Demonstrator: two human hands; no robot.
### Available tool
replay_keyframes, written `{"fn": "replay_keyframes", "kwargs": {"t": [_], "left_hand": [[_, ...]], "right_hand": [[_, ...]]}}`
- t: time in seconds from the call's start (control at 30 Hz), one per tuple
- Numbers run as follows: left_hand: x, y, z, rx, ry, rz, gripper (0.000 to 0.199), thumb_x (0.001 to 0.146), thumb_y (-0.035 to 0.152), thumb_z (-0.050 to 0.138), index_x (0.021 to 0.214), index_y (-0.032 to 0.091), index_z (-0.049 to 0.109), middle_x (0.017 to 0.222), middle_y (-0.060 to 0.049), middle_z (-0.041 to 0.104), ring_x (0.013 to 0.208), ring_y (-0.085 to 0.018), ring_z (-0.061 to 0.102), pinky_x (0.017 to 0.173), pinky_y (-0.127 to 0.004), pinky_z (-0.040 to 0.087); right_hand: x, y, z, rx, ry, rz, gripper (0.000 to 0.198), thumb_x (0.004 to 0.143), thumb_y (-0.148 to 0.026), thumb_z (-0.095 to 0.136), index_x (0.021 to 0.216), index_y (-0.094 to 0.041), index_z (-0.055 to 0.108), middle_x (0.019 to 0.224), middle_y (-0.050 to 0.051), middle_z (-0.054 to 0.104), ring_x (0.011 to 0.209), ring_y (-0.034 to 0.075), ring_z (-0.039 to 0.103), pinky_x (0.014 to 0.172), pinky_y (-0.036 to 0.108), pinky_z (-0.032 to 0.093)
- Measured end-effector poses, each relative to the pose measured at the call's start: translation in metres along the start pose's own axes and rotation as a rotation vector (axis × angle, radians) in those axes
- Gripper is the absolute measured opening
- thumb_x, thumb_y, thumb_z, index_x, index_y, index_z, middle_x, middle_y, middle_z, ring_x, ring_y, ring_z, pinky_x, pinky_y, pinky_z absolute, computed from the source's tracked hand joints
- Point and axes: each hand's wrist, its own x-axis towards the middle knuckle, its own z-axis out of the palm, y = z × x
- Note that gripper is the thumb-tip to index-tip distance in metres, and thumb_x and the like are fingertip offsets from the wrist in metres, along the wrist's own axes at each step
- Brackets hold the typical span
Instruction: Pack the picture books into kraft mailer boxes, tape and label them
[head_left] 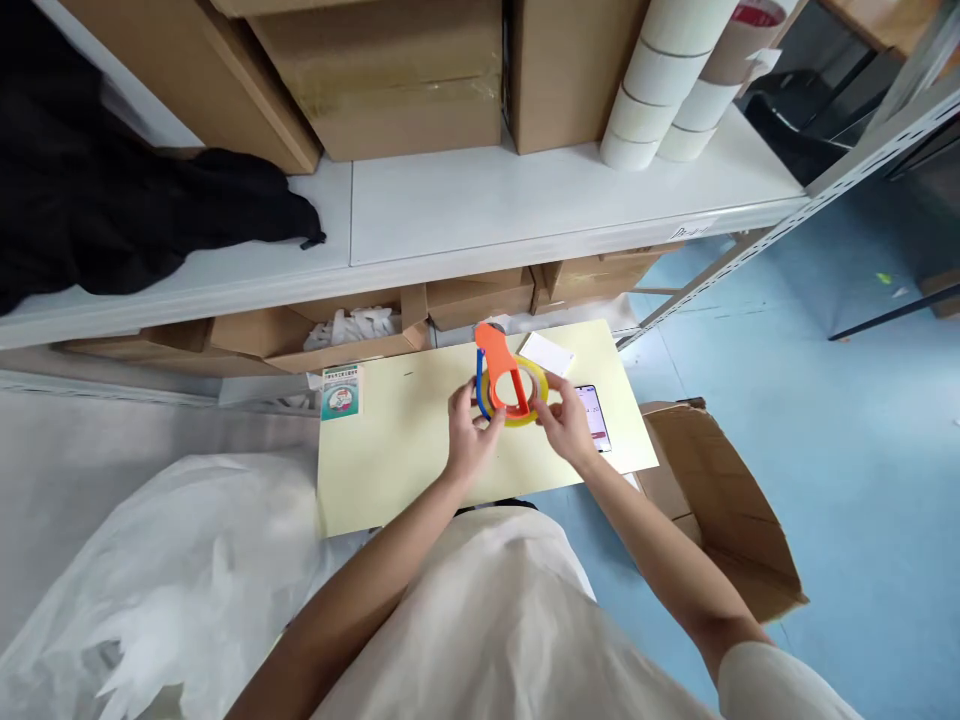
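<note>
Beyond the far left edge of the cream table [397, 450], you have an open carton [375, 347] with crumpled white material [356, 326] inside. To the table's right, on the floor, a second open carton [727, 500] shows you its brown inner walls. Left of the table bulges a translucent white bag [202, 520]; what it contains is too blurred to tell.

Both your forearms reach forward over the table's near edge, converging above its middle, and there you hold the orange-and-blue tape dispenser [495, 355]. Your left hand [469, 435] has its fingers closed around the blue side, thumb toward you. Your right hand [568, 425] pinches the right rim of the yellow roll [543, 380] fitted in the dispenser.

On the table you have three flat things: one lit phone [598, 418] on the right, just beside your right wrist; one white rectangular item [547, 354] near the far edge; one green-and-white printed sheet [341, 392] at the far left corner. Two stacks of white rolls [652, 90] stand on the shelf [465, 215] beyond the table.
</note>
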Motion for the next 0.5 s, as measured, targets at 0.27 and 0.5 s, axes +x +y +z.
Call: {"fn": "replay_keyframes", "kwargs": {"t": [0.27,0.5], "left_hand": [[0.0,-0.117,0.031,0.161,-0.116,-0.226,0.054,0.069,0.018,0.066,0.121,0.019,0.054,0.107,-0.01,0.05,0.094,-0.018,0.057,0.067,-0.027,0.056],[0.017,-0.145,0.045,0.216,-0.19,-0.292,0.057,0.066,0.019,0.069,0.121,0.016,0.054,0.111,-0.011,0.052,0.092,-0.018,0.059,0.08,-0.032,0.052]], "right_hand": [[-0.027,0.118,0.02,-0.032,-0.04,0.304,0.052,0.083,-0.046,0.051,0.127,-0.021,0.041,0.123,0.015,0.052,0.058,0.012,0.061,0.059,0.037,0.057],[-0.017,0.146,0.019,-0.009,-0.019,0.401,0.057,0.081,-0.047,0.051,0.131,-0.022,0.039,0.127,0.015,0.049,0.061,0.012,0.062,0.064,0.038,0.058]]}}
